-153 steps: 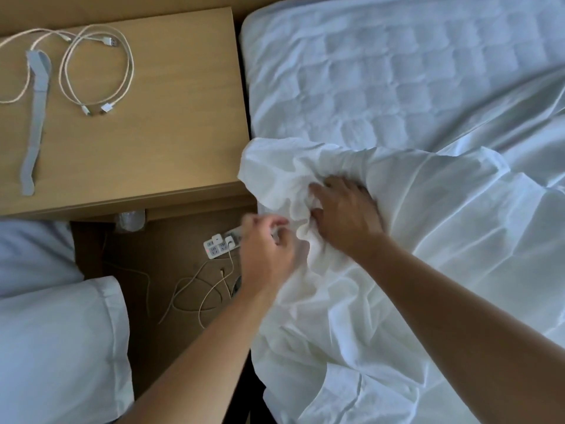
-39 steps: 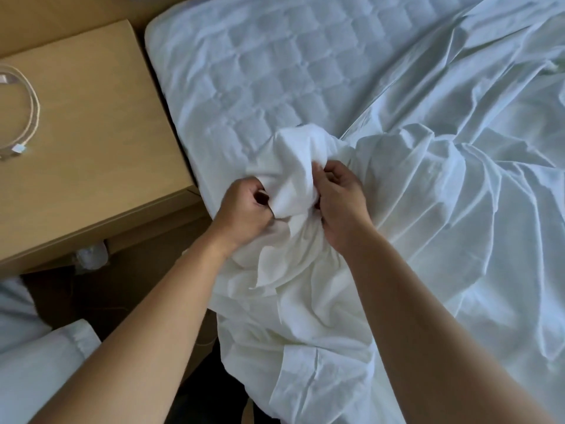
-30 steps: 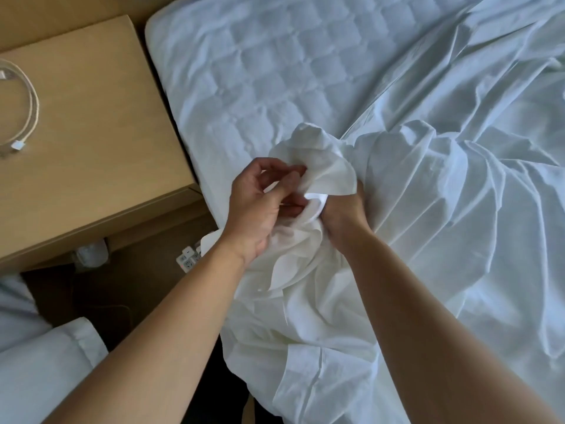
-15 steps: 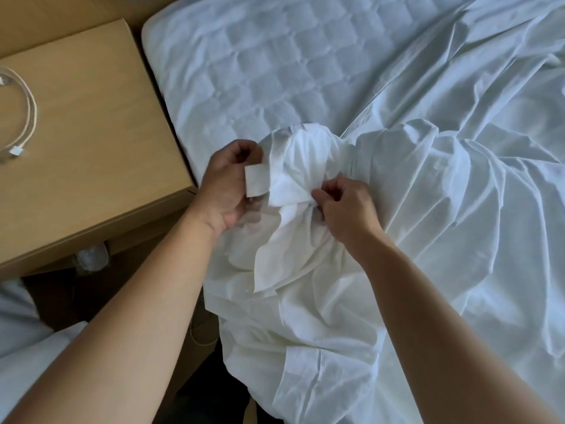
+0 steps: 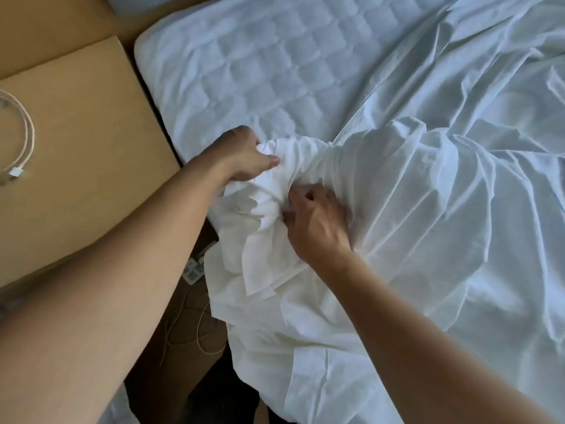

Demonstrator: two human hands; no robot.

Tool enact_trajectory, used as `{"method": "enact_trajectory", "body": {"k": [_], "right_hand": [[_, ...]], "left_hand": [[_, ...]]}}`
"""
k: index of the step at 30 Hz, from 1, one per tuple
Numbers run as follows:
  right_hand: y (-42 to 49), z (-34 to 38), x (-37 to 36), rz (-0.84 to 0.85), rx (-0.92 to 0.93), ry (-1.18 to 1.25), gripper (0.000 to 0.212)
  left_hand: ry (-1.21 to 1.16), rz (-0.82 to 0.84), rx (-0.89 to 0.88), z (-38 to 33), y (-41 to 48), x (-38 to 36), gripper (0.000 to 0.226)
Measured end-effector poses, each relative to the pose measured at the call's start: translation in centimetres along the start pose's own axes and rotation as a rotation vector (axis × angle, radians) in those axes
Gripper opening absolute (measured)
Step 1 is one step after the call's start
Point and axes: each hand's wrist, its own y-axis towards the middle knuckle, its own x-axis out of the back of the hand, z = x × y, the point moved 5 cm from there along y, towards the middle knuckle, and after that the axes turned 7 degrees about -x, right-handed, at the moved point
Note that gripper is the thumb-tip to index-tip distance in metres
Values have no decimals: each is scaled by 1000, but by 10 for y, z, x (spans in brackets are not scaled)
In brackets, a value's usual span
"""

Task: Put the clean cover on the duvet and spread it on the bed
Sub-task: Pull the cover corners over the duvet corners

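Head view, near to far. Both bare forearms enter from the lower edge, L from lower left, R from lower right; between them the white cover (image 5: 305, 347) hangs in loose folds over the near-left side of the bed, w/ a hemmed edge at the bottom; the rest of it lies crumpled across the right half of the bed. On the floor beside the hanging folds: a white power strip (image 5: 193, 268), partly hidden by the L forearm, and thin cords (image 5: 198, 328). Right hand (image 5: 318, 223): fingers curled, pinching a bunched fold of the cover at the bed's left edge. Left hand (image 5: 244, 157): just beyond, fingers buried in the same bunch, thumb pressed on top, clamped on the fabric; the two hands are near, not touching. Left of them, a wooden bedside table (image 5: 85, 166) w/ a looped white cable (image 5: 27, 139) at its left edge. Farthest: quilted mattress pad (image 5: 269, 71), uncovered at the bed's upper-left corner.
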Motion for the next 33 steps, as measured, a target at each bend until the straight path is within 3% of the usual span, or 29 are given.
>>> {"method": "enact_trajectory", "body": {"k": [2,4,7,10,13,15,16,17,19,21,22,23,25,27,30,33], "right_hand": [[-9,1,-11,-59,-35,-158,67],[-19,-6,-18,-83,-47,-157,90],[-32,-46,-28,-70,-57,-190,104],[-47,-109,-30,-6,-270,-274,113],[-66,-131,-26,18,-374,-232,111],[-89,-111,-26,-104,-416,-137,107],[-106,-99,-28,-200,-472,-70,109],[-126,-89,-31,-293,-580,6,114],[-174,-87,-48,-391,-948,194,128],[-227,-91,-83,-283,-1449,511,135],[-246,-84,-100,-188,-1630,683,130],[-258,-73,-114,-123,-1697,804,117],[-262,-56,-127,-126,-1551,833,77],[-262,-58,-120,-178,-1367,733,54],[-295,-118,-98,-266,-1333,535,54],[-353,-191,-87,-287,-1594,400,71]], "left_hand": [[98,-15,-19,-3,15,-9,17],[113,-77,-17,11,23,2,12],[248,-257,-75,42,30,49,15],[231,-425,-94,73,35,70,17],[-54,-373,67,92,33,47,36],[-477,-275,274,99,18,28,67],[-682,-203,334,100,10,18,72],[-786,-134,331,101,6,9,63],[-775,-58,247,95,-4,-4,42],[-768,-71,200,91,-13,-17,33],[-750,-103,186,90,-15,-19,31],[-708,-153,171,89,-16,-15,31],[-619,-313,137,90,-9,8,34],[-596,-447,116,91,5,38,29],[-649,-526,117,87,16,47,23],[-732,-493,211,92,12,22,36]]}}
